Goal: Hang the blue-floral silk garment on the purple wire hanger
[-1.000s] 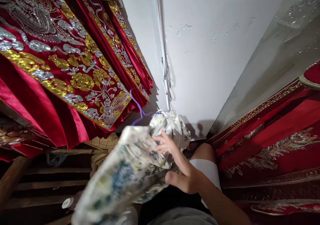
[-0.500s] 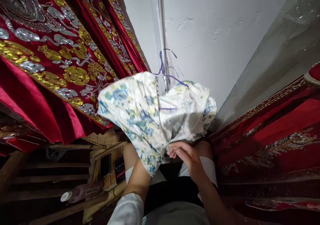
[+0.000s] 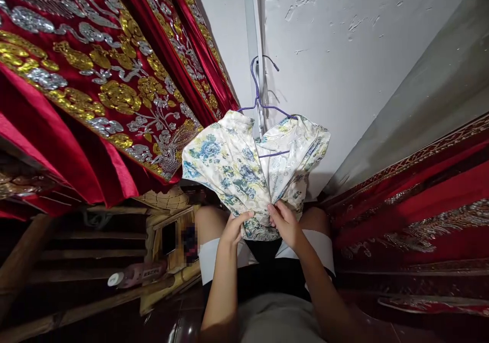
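Note:
A white floral garment (image 3: 237, 165) with blue and yellow flowers hangs on a purple wire hanger (image 3: 260, 96) hooked on a white rail on the wall (image 3: 255, 37). My left hand (image 3: 234, 228) pinches the garment's lower edge on the left side of its front opening. My right hand (image 3: 284, 223) pinches the edge on the right side, close beside the left. Both hands are closed on the cloth just above my knees.
Red fabric with gold and silver embroidery (image 3: 95, 88) hangs at the left, and more red embroidered cloth (image 3: 412, 216) lies at the right. A wooden bench (image 3: 76, 277) and a woven item (image 3: 164, 200) stand at lower left, with a small bottle (image 3: 133, 274) on the wood.
The garment went from bunched in my hands to hanging by its hanger on the wall rail. Both hands now hold its lower front edges together.

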The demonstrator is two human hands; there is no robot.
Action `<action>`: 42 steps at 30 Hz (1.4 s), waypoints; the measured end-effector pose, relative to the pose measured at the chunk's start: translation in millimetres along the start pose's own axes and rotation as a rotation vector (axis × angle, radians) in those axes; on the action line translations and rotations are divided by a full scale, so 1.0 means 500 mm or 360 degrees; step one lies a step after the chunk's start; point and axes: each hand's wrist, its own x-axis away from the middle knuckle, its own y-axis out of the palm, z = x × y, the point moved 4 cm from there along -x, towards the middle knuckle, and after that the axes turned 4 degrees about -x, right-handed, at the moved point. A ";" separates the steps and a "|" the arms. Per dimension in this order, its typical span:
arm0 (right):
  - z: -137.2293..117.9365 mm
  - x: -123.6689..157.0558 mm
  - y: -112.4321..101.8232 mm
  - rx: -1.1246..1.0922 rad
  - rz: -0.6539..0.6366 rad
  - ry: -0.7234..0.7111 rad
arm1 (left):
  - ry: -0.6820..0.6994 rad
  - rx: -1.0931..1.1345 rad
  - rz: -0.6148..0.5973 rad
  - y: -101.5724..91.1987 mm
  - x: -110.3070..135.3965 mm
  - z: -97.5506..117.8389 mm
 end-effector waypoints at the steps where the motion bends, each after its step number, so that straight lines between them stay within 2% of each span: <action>1: -0.002 0.001 0.003 0.0001 -0.0059 -0.0010 | 0.0013 -0.0004 0.0034 0.001 0.002 0.003; 4: -0.010 0.003 0.002 0.0010 -0.0129 -0.0051 | 0.0096 0.0003 0.0118 0.007 0.000 0.008; 7: -0.013 0.001 -0.009 0.0056 -0.0080 -0.0005 | 0.0265 -0.0096 0.0260 0.008 -0.012 -0.001; 9: -0.012 -0.003 -0.019 0.0049 0.0000 0.0046 | 0.0641 -0.0286 0.0596 -0.003 -0.010 -0.003; 11: -0.009 -0.006 -0.026 0.0025 0.0091 0.0083 | 0.1183 -0.0566 0.0954 -0.006 0.009 -0.005; 12: -0.007 -0.007 -0.027 0.0024 0.0118 0.0093 | 0.1397 -0.0732 0.0995 0.002 0.018 -0.011; 13: -0.005 -0.006 -0.025 0.0026 0.0121 0.0096 | 0.1516 -0.0900 0.0903 0.015 0.023 -0.021; 14: -0.003 -0.006 -0.022 0.0024 0.0104 0.0095 | 0.1533 -0.1053 0.0700 0.031 0.022 -0.034; 16: -0.002 -0.005 -0.011 -0.0017 0.0045 0.0084 | 0.1374 -0.1224 0.0258 0.062 0.017 -0.063; 17: -0.005 -0.007 -0.007 -0.0060 0.0044 0.0080 | 0.1271 -0.1257 0.0121 0.073 0.015 -0.075; 20: -0.046 -0.032 -0.013 -0.0176 0.0203 -0.0016 | 0.1161 -0.1341 0.0034 0.094 0.009 -0.088; 24: -0.188 -0.115 -0.032 -0.0202 0.0353 -0.0290 | 0.1136 -0.1515 -0.0062 0.112 -0.008 -0.099; 28: -0.339 -0.185 -0.029 -0.0206 0.0349 -0.0546 | 0.1111 -0.1549 -0.0143 0.121 -0.031 -0.120; 31: -0.380 -0.192 -0.017 -0.0190 0.0291 -0.0631 | 0.1097 -0.1531 -0.0221 0.125 -0.051 -0.111; 33: -0.375 -0.182 -0.013 -0.0195 0.0241 -0.0658 | 0.1116 -0.1486 -0.0253 0.132 -0.061 -0.073; 34: -0.369 -0.176 -0.013 -0.0203 0.0221 -0.0682 | 0.1164 -0.1429 -0.0249 0.137 -0.063 -0.041; 36: -0.357 -0.165 -0.017 -0.0231 0.0205 -0.0734 | 0.1353 -0.1242 -0.0177 0.153 -0.061 0.050; 39: -0.355 -0.158 -0.020 -0.0235 0.0173 -0.0795 | 0.1728 -0.1016 -0.0018 0.190 -0.043 0.213; 42: -0.362 -0.166 -0.017 -0.0160 0.0150 -0.0845 | 0.2056 -0.1285 -0.0018 0.242 -0.025 0.336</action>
